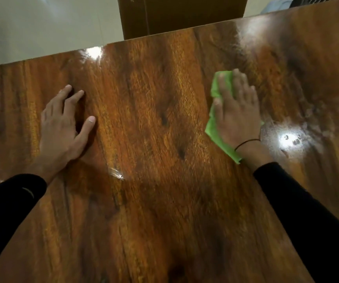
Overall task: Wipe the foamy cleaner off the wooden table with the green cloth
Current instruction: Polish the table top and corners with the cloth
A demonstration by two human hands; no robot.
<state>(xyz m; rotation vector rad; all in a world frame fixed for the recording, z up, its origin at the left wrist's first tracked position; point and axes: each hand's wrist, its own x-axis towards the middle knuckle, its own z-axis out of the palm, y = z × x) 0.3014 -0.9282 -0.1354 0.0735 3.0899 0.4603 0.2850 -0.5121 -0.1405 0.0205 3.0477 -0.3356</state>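
A glossy wooden table fills the view. My right hand lies flat on the green cloth and presses it to the tabletop at the right. The cloth shows to the left of my palm and near my wrist; the rest is hidden under the hand. Just right of that hand is a patch of whitish foamy cleaner with small bubbles, and hazy wet smears run up toward the far right edge. My left hand rests flat on the bare wood at the left, fingers spread, holding nothing.
The table's far edge runs diagonally across the top. Beyond it are a pale floor and a dark brown cabinet or panel. A small wet glint sits on the wood between my arms.
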